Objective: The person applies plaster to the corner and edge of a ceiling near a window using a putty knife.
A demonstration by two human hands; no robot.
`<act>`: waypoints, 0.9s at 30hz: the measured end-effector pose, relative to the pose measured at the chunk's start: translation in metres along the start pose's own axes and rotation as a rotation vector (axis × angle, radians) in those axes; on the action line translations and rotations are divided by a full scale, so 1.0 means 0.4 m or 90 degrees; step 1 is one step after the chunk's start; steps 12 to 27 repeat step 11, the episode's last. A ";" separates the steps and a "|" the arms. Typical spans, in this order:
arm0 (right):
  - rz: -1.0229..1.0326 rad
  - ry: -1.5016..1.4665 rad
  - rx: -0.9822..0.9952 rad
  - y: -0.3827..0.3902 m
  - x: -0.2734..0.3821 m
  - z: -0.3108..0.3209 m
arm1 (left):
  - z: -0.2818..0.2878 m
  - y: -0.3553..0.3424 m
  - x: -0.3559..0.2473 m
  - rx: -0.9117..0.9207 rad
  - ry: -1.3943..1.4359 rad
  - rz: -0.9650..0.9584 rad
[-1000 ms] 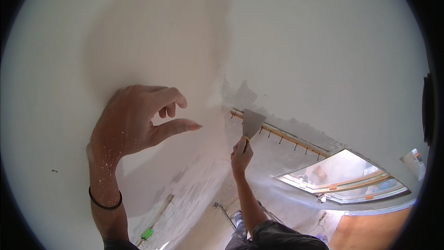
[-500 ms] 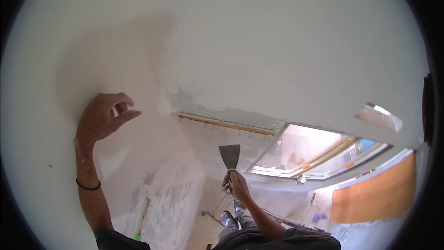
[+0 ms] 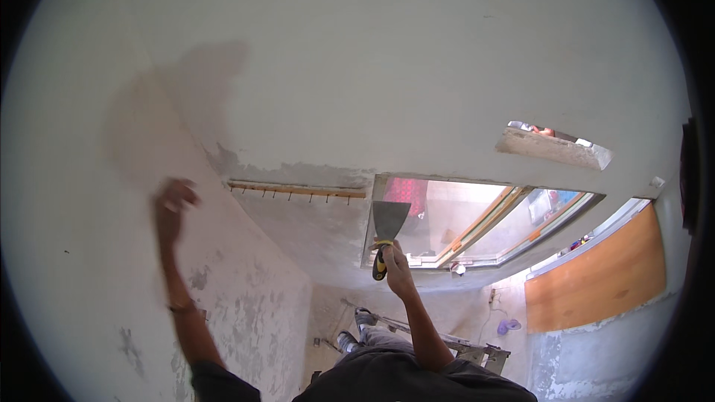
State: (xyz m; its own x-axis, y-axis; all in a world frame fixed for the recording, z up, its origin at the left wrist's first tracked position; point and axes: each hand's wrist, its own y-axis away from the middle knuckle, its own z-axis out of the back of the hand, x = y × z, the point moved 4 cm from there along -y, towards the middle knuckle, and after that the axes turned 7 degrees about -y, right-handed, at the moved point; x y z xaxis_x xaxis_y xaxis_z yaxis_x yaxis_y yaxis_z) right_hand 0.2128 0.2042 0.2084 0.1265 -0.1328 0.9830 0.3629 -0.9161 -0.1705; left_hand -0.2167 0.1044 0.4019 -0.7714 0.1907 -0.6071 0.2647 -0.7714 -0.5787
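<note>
My right hand [image 3: 398, 264] grips a putty knife [image 3: 391, 219] by its black and yellow handle. The wide grey blade points up and overlaps the window frame from this view. Raised beside the pale left wall, my left hand [image 3: 176, 208] is smeared by motion; its fingers look bent and nothing shows in them. Whether it touches the wall [image 3: 82, 179] cannot be told. A dark band circles that wrist. Above the hand a shadow falls across the wall corner.
A wooden strip with hooks [image 3: 298, 191] runs along the far wall, left of a window [image 3: 469, 216]. To the right are a wall opening [image 3: 555, 147] and an orange board [image 3: 599, 272]. Below, by my feet, stands a metal-framed support [image 3: 484, 353]; a purple item [image 3: 509, 325] lies on the floor.
My view has shifted, so the window and wall strip sit further left. My left hand appears lower and nearer the corner. The putty knife, still in my right hand, now overlaps the window.
</note>
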 end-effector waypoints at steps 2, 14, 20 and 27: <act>-0.007 0.002 0.005 0.008 0.004 -0.006 | -0.285 0.160 -0.013 0.165 0.118 0.065; -0.029 0.108 0.196 0.023 -0.049 -0.057 | -0.813 0.510 -0.255 0.249 0.449 0.480; -0.029 0.108 0.196 0.023 -0.049 -0.057 | -0.813 0.510 -0.255 0.249 0.449 0.480; -0.029 0.108 0.196 0.023 -0.049 -0.057 | -0.813 0.510 -0.255 0.249 0.449 0.480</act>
